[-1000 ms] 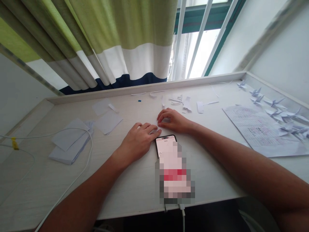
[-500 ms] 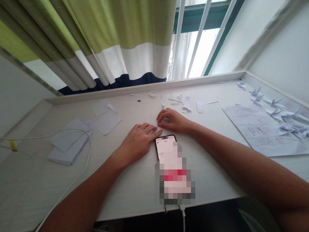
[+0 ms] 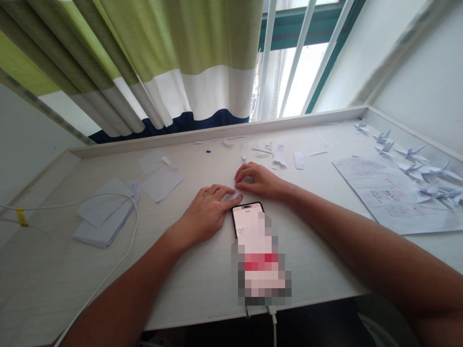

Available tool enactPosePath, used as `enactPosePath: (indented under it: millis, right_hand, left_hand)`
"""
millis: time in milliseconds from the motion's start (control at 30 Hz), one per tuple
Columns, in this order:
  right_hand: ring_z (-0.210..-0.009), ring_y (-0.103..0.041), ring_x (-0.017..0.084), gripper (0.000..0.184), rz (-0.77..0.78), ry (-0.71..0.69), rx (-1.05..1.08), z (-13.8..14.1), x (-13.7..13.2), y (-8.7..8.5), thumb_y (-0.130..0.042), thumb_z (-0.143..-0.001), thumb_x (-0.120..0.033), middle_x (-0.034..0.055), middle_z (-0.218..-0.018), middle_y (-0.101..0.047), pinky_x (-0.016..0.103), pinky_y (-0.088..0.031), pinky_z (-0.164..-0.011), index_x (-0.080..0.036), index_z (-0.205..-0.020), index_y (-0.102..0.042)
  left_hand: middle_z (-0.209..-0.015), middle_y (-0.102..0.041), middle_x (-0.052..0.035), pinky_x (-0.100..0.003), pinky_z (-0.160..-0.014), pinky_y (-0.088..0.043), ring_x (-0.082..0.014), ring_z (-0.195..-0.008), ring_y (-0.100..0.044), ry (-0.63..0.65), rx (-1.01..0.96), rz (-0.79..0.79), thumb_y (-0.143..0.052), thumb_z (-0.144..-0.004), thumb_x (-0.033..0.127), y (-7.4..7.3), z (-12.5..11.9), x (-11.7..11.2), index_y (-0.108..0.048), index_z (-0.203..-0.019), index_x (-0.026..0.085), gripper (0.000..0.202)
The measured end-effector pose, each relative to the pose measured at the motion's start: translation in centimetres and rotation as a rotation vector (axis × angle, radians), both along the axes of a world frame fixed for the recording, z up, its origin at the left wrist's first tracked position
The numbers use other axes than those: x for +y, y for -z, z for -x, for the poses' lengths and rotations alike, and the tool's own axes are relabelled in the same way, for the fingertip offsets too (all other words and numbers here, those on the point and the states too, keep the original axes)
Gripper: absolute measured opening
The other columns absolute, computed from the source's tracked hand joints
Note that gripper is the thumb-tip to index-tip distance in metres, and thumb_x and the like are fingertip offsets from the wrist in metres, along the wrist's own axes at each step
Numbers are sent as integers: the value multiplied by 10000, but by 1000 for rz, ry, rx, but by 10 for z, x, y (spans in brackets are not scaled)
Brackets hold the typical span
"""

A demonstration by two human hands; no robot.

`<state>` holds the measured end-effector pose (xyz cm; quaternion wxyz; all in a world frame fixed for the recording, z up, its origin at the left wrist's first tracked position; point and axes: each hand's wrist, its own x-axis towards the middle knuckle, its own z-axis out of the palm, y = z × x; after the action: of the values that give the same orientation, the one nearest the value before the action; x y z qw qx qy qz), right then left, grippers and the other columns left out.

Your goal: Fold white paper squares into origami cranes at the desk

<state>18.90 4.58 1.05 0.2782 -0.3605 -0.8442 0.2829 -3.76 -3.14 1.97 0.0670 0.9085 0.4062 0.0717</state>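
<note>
A small white piece of paper [image 3: 228,196] lies on the desk between my hands, mostly hidden by my fingers. My left hand [image 3: 209,212] rests flat over its left side, fingers stretched out and thumb pointing right, just above the phone's top edge. At the paper's right side, my right hand [image 3: 258,179] is closed in a pinch, thumb and index finger meeting at the paper. How the paper is folded cannot be made out. Right below my hands lies a phone [image 3: 249,224], its lower part blurred out.
Left are stacked paper squares [image 3: 97,207] and more sheets [image 3: 162,183], with a white cable [image 3: 135,226] across. Paper scraps [image 3: 278,156] lie behind my hands. Several folded paper cranes [image 3: 412,152] and a written sheet [image 3: 390,197] sit at right. The raised desk rim [image 3: 173,140] runs behind.
Almost nothing differs. My fingers have shifted very slightly at the paper, and the view has moved a little.
</note>
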Motion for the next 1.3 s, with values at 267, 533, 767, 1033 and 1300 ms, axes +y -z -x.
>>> enactPosePath:
  millis: [267,533,767,1033,1300]
  right_hand:
    - [-950,-658,246,107,-25,97,-86,7,3,5,-730,-858,-188,68,-937,-730,388,-492,-902,-192,-752,-712]
    - [-936,-628,227,121,-7,134,-52,4,-1,7,-717,-851,-192,63,-993,-723,358,-468,-855,-185,-970,-696]
    - [-898,-639,212,100,25,129,-60,4,0,3,-714,-863,-156,68,-980,-729,332,-469,-828,-179,-957,-738]
    - [-899,-648,204,58,13,123,-48,5,-1,3,-728,-862,-154,63,-949,-720,319,-477,-836,-177,-902,-763]
    - [-936,-651,213,54,24,85,-27,3,-2,0,-745,-862,-199,48,-933,-719,331,-486,-880,-188,-907,-774]
  left_hand:
    - [-1428,-664,-80,-518,-1084,-456,-295,-1311,-563,17,0,27,-434,-1024,152,-3,1,1,-636,-1436,301,482]
    - [-1436,-657,-78,-522,-1098,-456,-291,-1332,-552,16,19,49,-439,-1031,155,-7,1,1,-636,-1439,297,475]
    - [-1445,-651,-65,-507,-1103,-453,-283,-1342,-548,11,33,44,-442,-1038,156,-7,1,0,-623,-1449,302,473]
    - [-1416,-662,-91,-479,-1087,-462,-274,-1307,-561,-2,17,-3,-441,-1035,151,-4,0,0,-605,-1453,239,457]
    - [-1402,-668,-83,-462,-1054,-483,-270,-1300,-564,0,39,-29,-444,-1023,153,-3,-2,0,-609,-1447,253,466]
